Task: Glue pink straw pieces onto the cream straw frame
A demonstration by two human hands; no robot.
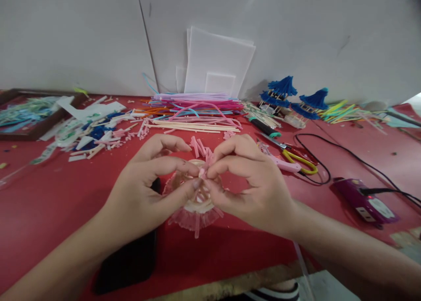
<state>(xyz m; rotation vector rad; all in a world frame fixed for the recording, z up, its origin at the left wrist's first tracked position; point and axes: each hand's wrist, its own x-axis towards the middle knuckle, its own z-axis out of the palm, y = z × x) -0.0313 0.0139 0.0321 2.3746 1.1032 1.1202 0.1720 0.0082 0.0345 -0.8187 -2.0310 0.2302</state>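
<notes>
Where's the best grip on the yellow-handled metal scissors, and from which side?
Probably by the yellow loop handle, from above and the right. The scissors lie with blades pointing to the far left, so the handle end faces right. A thin black cord curls round that end, so a pinch from above likely avoids snagging it.

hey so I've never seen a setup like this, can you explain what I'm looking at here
There's no machine here: this is one person working bare-handed, and the single picture comes from a camera worn on that person's head, looking forward and down. The left hand and right hand come together, pinching a small pink piece above a round pink-fringed object. Around them on the red table are thin coloured sticks, yellow-handled scissors, a purple socket box and blue-topped models.
</notes>
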